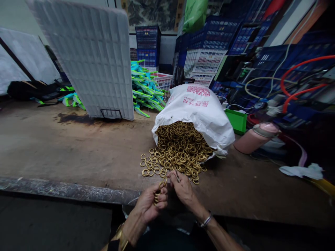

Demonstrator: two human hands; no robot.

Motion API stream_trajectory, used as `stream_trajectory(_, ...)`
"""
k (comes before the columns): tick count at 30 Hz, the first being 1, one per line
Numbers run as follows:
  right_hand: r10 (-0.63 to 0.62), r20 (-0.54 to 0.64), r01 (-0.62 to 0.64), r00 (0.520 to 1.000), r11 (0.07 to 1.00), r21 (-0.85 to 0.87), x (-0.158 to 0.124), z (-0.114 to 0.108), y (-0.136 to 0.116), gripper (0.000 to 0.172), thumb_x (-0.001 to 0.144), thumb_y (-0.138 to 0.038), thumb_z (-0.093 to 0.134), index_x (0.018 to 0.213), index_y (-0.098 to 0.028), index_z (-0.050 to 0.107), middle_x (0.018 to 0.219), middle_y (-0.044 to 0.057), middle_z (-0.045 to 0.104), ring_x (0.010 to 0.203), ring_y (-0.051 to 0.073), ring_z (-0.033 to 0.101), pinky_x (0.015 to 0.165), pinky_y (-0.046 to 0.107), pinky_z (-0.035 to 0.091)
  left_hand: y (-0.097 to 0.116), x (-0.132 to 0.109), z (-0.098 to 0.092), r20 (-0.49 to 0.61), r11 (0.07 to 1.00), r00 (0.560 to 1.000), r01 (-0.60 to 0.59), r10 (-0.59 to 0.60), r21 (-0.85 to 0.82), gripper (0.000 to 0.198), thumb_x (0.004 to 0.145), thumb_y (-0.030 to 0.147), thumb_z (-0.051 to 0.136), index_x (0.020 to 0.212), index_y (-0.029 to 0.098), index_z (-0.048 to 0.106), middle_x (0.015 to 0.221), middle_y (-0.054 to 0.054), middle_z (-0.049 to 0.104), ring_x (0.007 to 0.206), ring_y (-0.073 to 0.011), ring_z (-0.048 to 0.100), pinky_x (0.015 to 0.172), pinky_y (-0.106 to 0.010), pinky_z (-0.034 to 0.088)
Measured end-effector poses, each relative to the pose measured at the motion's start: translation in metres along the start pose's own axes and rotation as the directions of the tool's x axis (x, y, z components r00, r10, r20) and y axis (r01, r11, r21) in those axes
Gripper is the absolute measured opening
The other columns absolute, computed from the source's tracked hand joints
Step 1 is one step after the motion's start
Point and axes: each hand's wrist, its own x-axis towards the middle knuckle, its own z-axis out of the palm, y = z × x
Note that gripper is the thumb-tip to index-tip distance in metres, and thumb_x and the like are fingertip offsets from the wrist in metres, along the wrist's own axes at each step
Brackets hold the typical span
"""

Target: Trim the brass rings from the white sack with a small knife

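Yr L hand (148, 203) is closed on gold rings (156, 199), R hand (185, 190) on a thin tool (177, 176), both nr the ring pile (180, 150) on the bench (91, 153); grip snug, angle tool off L hand.

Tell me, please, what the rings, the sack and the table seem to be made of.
Rings: probably metal, gold-coloured with a dull sheen; small highlights suggest it, though coated plastic is possible. Sack: likely plastic or woven synthetic, white with red print; its thin, creased look suggests this. Table: seemingly wood or board, brown and worn, judging by its matte, stained surface.
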Motion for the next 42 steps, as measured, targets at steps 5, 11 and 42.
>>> stream_trajectory(5,-0.124,0.126,0.165,0.984,0.898,-0.409,-0.011,0.001,0.007,0.022,0.071,-0.009,0.038,0.08,-0.02,0.055,0.071,0.001,0.061,0.064,0.013,0.052,0.059,0.022,0.03,0.0,0.002,0.002,-0.038,0.996,0.999,-0.014,0.01,-0.094,0.018,0.083,0.012,0.042,0.065,0.012,0.044,0.054,0.005,0.035,0.033,0.0007,0.027,0.03,-0.009,0.016)
stream_trajectory(11,-0.147,0.128,0.195,0.981,0.792,-0.579,-0.013,0.006,0.016,0.027,0.068,-0.006,0.039,0.084,-0.02,0.054,0.073,0.001,0.064,0.066,0.013,0.056,0.057,0.023,0.026,0.0,0.002,0.002,0.005,0.99,1.0,0.003,-0.002,-0.144,0.019,0.081,0.011,0.045,0.062,0.013,0.041,0.053,0.006,0.032,0.034,0.0004,0.027,0.03,-0.009,0.016)
stream_trajectory(42,-0.025,0.049,0.053,0.998,0.68,-0.731,0.011,0.004,-0.004,0.022,0.073,-0.011,0.046,0.092,-0.02,0.05,0.083,0.003,0.063,0.073,0.015,0.058,0.058,0.026,0.024,-0.008,-0.02,-0.021,0.127,0.968,0.986,-0.132,0.107,0.215,0.012,0.075,0.019,0.057,0.085,0.017,0.051,0.058,0.003,0.05,0.039,-0.0039,0.043,0.035,-0.013,0.028)
